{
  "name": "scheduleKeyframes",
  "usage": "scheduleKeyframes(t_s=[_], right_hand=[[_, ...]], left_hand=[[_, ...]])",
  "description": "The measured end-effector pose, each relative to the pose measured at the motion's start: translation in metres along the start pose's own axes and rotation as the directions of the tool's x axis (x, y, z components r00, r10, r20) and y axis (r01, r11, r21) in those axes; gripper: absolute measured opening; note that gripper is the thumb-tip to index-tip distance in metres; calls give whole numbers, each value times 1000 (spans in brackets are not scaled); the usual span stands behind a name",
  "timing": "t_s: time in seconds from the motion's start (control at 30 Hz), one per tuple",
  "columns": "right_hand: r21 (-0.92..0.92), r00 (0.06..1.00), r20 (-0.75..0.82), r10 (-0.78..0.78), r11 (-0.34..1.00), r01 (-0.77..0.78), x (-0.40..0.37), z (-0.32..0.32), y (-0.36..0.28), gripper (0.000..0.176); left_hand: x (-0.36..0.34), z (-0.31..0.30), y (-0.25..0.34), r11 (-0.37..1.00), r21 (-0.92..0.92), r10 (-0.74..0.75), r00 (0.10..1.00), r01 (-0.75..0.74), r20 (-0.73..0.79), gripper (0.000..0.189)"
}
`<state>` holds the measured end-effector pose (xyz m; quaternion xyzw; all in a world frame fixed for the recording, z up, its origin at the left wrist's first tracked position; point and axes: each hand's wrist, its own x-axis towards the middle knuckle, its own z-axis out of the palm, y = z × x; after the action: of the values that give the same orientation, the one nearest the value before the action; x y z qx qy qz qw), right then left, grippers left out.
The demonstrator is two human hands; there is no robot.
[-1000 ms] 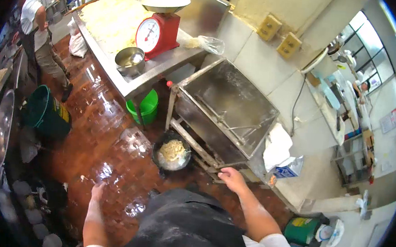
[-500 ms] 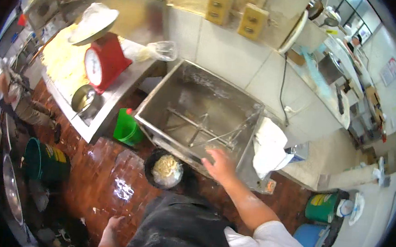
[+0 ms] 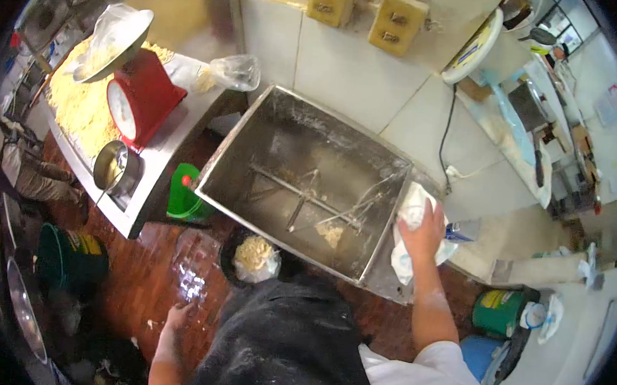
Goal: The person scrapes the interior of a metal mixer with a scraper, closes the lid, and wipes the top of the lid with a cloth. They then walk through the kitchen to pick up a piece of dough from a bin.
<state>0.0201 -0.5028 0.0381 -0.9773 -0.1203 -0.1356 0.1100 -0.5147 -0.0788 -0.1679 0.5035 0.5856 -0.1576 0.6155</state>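
**White cloth covered by the right hand at the trough's end**

The right hand point(image 3: 424, 229) is seen laid on the white cloth point(image 3: 405, 262), which is draped over the right-hand end wall of the steel trough point(image 3: 284, 130). The cloth's long axis is run from the trough rim down toward the floor, roughly in line with the forearm. Its upper end is bunched against the rim and its lower end is left hanging toward the person. The grip is spread flat over the fabric with the fingers stretched toward the wall. Whether any cloth is pinched underneath cannot be told.

The left hand point(image 3: 178, 316) is held low beside the dark apron, above the wet brown floor point(image 3: 145, 281). Its grip is loosely open and nothing is held in it.

Inside the trough a paddle shaft point(image 3: 301, 199) is set across the middle, and a small clump of dough point(image 3: 331, 233) is left near the front wall. Just below the trough's front edge, a black bowl point(image 3: 236, 248) holding dough is placed on the floor. A green bucket point(image 3: 181, 199) is tucked beside it under the counter point(image 3: 164, 157). On that counter a red scale point(image 3: 142, 98) and a metal bowl point(image 3: 113, 168) are stood.
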Motion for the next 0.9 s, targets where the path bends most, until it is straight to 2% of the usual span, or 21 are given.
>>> scheduleKeyframes(t_s=[0.03,0.07,0.1,0.17,0.23,0.27,0.3,0.33,0.37,0.43,0.47,0.5,0.53,0.57,0.63,0.67,0.77,0.83,0.9], right_hand=[[-41,993,66,97,995,-94,-4,1,17,83],[-69,979,103,178,983,-172,-11,5,26,88],[-66,980,93,174,983,-169,-21,8,30,85],[9,996,-24,81,997,-81,-34,0,9,75],[174,996,-83,-12,984,26,-41,-8,-25,63],[234,985,-154,-76,966,111,-44,-11,-48,48],[259,986,-143,-82,959,118,-52,-12,-67,48],[460,989,109,-99,887,38,-60,-13,-83,42],[610,925,342,-165,788,-85,-68,-15,-99,37],[476,788,580,-207,871,-121,-86,-20,-130,38],[477,785,579,-221,872,-107,-94,-16,-139,38],[351,767,615,-186,935,-55,-101,-8,-145,40],[218,752,643,-146,976,4,-107,0,-150,43],[219,752,640,-160,975,21,-111,10,-151,43],[313,869,481,-118,949,-45,-115,25,-146,42],[308,869,481,-116,950,-43,-115,25,-148,42],[303,885,445,-132,953,-10,-114,21,-151,40],[287,912,387,-136,958,21,-116,19,-154,38],[266,918,379,-119,964,16,-118,23,-151,38]], left_hand=[[8,-3,9,998,66,11,1000,-9,-24,39],[-64,31,78,975,-218,38,998,-46,-41,35],[-65,34,98,973,-226,34,998,-46,-59,35],[-72,24,114,993,21,117,988,-116,-98,39],[-114,42,174,991,30,136,985,-133,-108,41],[-72,31,158,963,39,268,960,-265,-82,42],[-30,20,144,916,49,400,915,-398,-49,43],[-32,20,161,898,149,422,906,-413,-30,43],[-31,32,191,870,243,442,897,-428,-4,44],[-5,49,217,832,149,537,843,-534,23,44],[-21,67,240,828,77,558,829,-555,-32,48],[-37,84,263,817,2,574,814,-576,-90,52],[-29,92,273,770,32,634,760,-637,-141,54],[-15,97,281,719,69,690,699,-692,-188,55],[28,105,289,725,-25,655,700,-688,-284,52],[38,108,294,699,50,686,650,-713,-326,42],[48,113,299,760,79,621,686,-645,-379,34],[32,107,303,737,144,662,665,-660,-346,34],[23,102,308,698,348,716,632,-626,-296,34]])
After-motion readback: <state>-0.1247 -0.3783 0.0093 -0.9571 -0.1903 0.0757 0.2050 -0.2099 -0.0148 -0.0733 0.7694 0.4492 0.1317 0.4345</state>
